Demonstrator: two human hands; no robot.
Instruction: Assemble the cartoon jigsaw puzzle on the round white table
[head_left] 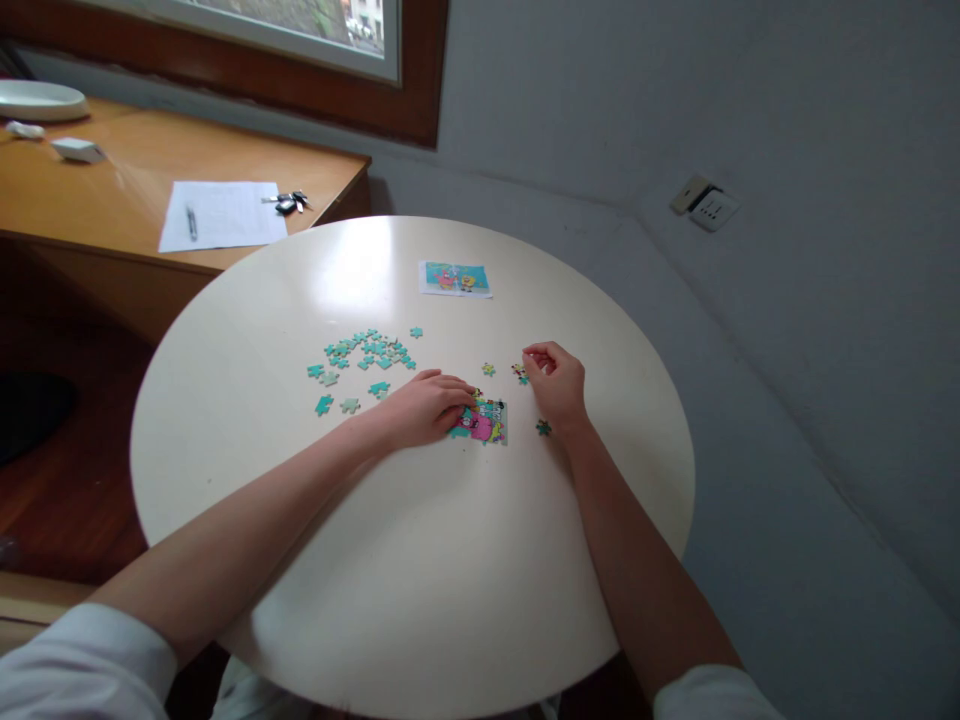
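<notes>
On the round white table, a partly joined jigsaw puzzle (491, 428) shows a pink figure and some yellow. My left hand (429, 408) lies across its left side, fingers stretched out over the upper edge and covering part of it. To the right, my right hand (559, 385) is closed in a pinch at a few small puzzle pieces (520, 371); its fingertips partly hide what they grip. A loose yellowish puzzle piece (488, 369) lies between the hands. Beside my right wrist rests a dark green puzzle piece (544, 428).
Many loose teal puzzle pieces (367, 348) are scattered left of my hands. Farther back lies a picture sheet (455, 279) with pink and yellow cartoon figures. A wooden desk (135, 165) at the left holds paper (225, 215), a pen and keys (289, 203). Walls stand behind and right.
</notes>
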